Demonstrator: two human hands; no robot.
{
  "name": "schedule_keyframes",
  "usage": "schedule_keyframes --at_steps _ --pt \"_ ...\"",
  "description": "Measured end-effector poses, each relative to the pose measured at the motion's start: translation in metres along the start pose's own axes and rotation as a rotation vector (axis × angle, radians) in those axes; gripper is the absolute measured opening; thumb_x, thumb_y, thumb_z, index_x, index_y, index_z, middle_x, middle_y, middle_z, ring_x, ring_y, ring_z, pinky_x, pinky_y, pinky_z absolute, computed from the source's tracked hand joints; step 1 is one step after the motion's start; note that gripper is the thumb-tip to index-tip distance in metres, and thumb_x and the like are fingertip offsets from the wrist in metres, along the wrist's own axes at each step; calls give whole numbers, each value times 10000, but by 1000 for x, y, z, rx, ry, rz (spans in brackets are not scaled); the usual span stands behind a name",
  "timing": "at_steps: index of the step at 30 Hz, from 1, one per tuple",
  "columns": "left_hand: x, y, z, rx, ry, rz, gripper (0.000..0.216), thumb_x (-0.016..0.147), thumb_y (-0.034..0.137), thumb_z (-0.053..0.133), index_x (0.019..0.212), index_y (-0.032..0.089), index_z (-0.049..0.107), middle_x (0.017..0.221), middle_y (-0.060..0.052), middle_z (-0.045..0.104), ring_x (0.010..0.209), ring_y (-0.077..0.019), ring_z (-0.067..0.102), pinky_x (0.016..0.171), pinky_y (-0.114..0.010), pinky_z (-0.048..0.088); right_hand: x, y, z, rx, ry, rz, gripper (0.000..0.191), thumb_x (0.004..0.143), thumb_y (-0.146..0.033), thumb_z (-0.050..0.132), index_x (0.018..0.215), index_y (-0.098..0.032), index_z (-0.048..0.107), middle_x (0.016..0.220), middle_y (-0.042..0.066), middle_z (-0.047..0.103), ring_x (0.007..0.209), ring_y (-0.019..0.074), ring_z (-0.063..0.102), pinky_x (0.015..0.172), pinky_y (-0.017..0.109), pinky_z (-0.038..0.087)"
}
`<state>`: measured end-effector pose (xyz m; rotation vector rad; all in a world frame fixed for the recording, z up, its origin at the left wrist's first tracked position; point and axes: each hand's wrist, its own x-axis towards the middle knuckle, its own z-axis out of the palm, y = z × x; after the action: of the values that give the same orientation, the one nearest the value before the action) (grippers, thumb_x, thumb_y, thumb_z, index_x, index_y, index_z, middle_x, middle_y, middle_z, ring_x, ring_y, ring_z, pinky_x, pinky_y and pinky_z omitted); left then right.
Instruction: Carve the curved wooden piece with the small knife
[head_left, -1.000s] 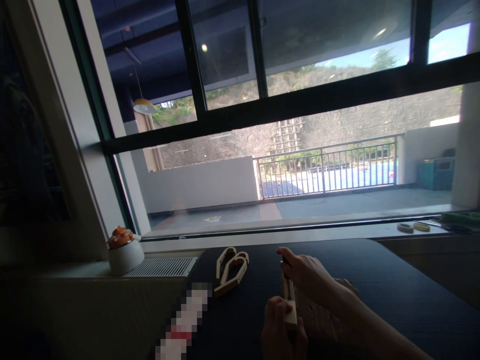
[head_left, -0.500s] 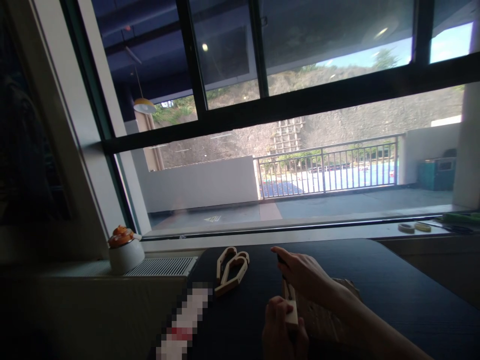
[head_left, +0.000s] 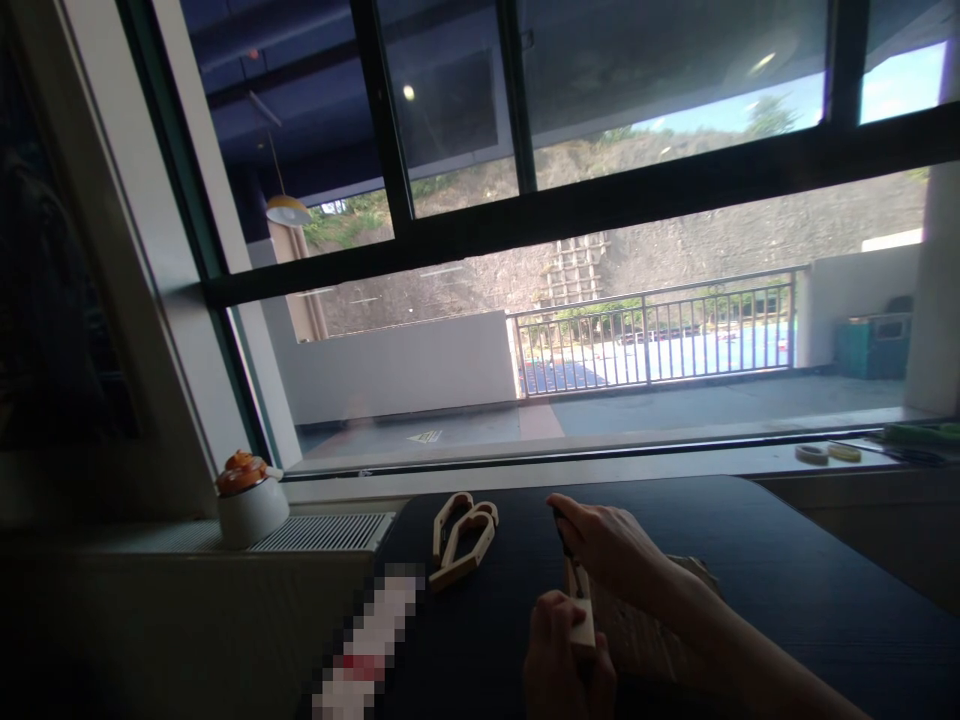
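Note:
Low in the view, my left hand [head_left: 556, 650] is closed around a pale wooden block [head_left: 583, 630], with fingers over its left side and the thumb at its right. Above it, my right hand [head_left: 609, 532] wraps a dark-handled tool [head_left: 577, 578] with a thin shaft; its exact kind is hidden by the fingers. The shaft points down toward the block's far end, where it seems to touch the wood. Under my right forearm lies a worn brown board [head_left: 645, 640], partly covered. To the left rest wooden heart-shaped frames [head_left: 472, 545], one leaning over another.
The dark table [head_left: 795, 580] stands against a window sill [head_left: 675, 462]. Rolls of tape [head_left: 844, 453] lie on the sill at right. A white pot with an orange lid [head_left: 252, 505] sits on the left ledge. A blurred pale strip [head_left: 382, 620] lies at the table's left edge.
Almost nothing differs. My right hand and the tool have shifted very slightly; my left hand keeps its hold on the block.

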<state>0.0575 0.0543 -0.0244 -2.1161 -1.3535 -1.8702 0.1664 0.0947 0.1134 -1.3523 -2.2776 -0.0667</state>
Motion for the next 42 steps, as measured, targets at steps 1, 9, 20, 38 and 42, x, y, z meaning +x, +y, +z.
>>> schedule_keyframes --at_steps 1,9,20,38,42 --pt "0 0 0 2 3 -3 144 780 154 424 881 204 514 897 -71 568 790 -179 576 705 -287 503 1 1 0 -7 -2 5 320 923 -250 350 1183 -202 531 839 63 706 721 191 656 555 258 323" --pt "0 0 0 -4 9 0 140 787 165 426 885 200 519 901 -75 565 802 -184 576 703 -295 507 2 1 4 15 29 20 150 881 -281 434 950 -216 551 756 13 663 625 144 595 528 235 275" --pt "1 0 -2 7 -22 4 144 780 149 428 891 207 499 905 -70 558 811 -181 575 713 -291 501 7 4 5 21 31 -1 253 907 -282 408 1103 -241 563 874 34 705 733 184 650 573 245 328" --pt "1 1 0 13 -3 1 133 790 159 417 879 208 502 888 -62 565 788 -176 581 701 -288 502 3 5 0 -20 16 43 280 887 -305 429 1107 -227 586 865 50 713 769 213 665 591 263 365" --pt "1 1 -1 -6 -18 10 134 799 171 410 890 206 502 894 -66 560 798 -178 581 714 -292 503 1 3 -5 -29 -2 35 297 901 -274 381 1118 -248 582 843 42 712 748 207 664 568 260 339"
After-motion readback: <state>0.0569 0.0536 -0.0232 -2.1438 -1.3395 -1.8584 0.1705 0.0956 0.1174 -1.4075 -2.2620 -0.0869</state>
